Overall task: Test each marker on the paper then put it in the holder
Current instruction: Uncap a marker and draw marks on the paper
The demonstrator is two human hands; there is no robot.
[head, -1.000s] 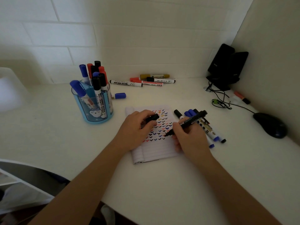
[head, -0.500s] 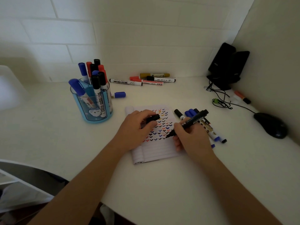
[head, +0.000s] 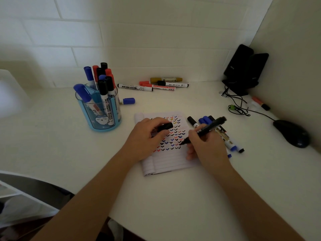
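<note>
One white worktop [head: 173,197] under everything. Lined paper [head: 166,162] at centre, rows of coloured ticks across upper part. Blue holder [head: 104,124] left of paper, crowded with capped markers. Right hand [head: 205,146] at paper's right edge, grip closed round black marker [head: 210,126], tip down at paper beside lower tick rows. Left hand [head: 145,138] resting on paper, grip pinching black cap [head: 165,126]. Loose markers [head: 227,141] just right of right hand; further markers [head: 152,85] at worktop's back edge.

One blue holder [head: 102,122] with roughly nine markers [head: 103,91]; five loose markers [head: 134,87] along the table's far edge; four capped markers [head: 227,140] beside one notepad [head: 166,160]; one uncapped black marker [head: 206,129]; one loose cap [head: 165,126]; one mouse [head: 291,133].
</note>
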